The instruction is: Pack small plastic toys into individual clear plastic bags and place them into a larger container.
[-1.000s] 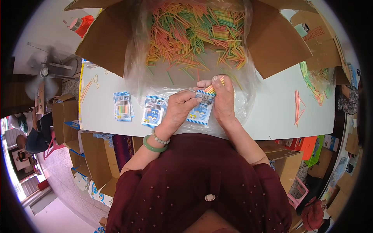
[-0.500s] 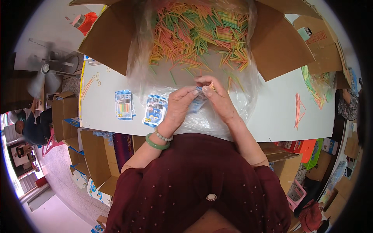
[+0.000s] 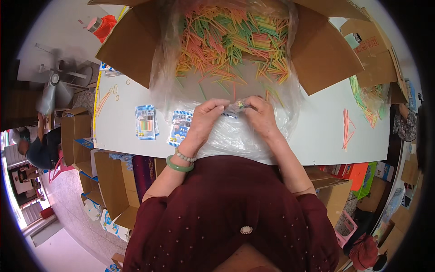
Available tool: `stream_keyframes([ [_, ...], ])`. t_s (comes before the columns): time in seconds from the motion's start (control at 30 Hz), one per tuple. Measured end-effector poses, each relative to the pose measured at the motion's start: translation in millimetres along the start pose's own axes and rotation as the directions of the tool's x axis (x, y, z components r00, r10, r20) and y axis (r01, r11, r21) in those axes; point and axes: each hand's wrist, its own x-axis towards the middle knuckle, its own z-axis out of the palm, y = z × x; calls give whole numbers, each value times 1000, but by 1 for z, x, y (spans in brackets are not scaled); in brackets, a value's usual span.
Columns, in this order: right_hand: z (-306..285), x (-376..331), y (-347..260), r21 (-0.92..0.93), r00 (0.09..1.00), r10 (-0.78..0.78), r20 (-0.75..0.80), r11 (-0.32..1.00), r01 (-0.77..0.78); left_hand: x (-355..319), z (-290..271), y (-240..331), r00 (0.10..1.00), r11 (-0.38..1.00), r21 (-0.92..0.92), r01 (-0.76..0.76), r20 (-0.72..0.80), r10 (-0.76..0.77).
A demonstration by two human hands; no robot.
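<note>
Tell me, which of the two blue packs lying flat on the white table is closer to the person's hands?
The right-hand blue pack, which lies partly under the left hand. The other pack lies farther left, apart from both hands, on the table.

Both hands meet over a small clear packet at the table's near edge.

The left hand (image 3: 204, 120) and right hand (image 3: 262, 117) pinch a small clear packet (image 3: 236, 108) between their fingertips, above a crumpled clear plastic bag (image 3: 235, 136) spread on the white table (image 3: 317, 140). Behind them an open cardboard box (image 3: 324, 50), lined with plastic, holds a heap of coloured sticks (image 3: 231, 41). Two blue printed packs (image 3: 146, 122) lie flat on the table left of the left hand, the nearer one just beside its wrist. A few loose orange sticks (image 3: 346, 127) lie well apart to the right. A green bangle (image 3: 178, 165) circles the left wrist.
</note>
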Motion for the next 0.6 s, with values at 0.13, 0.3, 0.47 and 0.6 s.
stream_keyframes([
  [0.13, 0, 2, -4, 470, 991, 130, 8, 874, -119, 1, -2, -8, 1000, 999, 49, -7, -3, 7],
  [0.3, -5, 1, -13, 634, 975, 158, 159, 741, -223, 0, 18, 13, 998, 955, 297, -8, 60, -10],
  [0.47, -7, -14, -13, 455, 977, 182, 107, 865, -211, -6, 33, 14, 991, 965, 259, -35, 137, -1],
  [0.6, 6, -15, -14, 287, 980, 165, -115, 950, -126, -12, 32, 5, 997, 877, 477, -64, 71, 34],
])
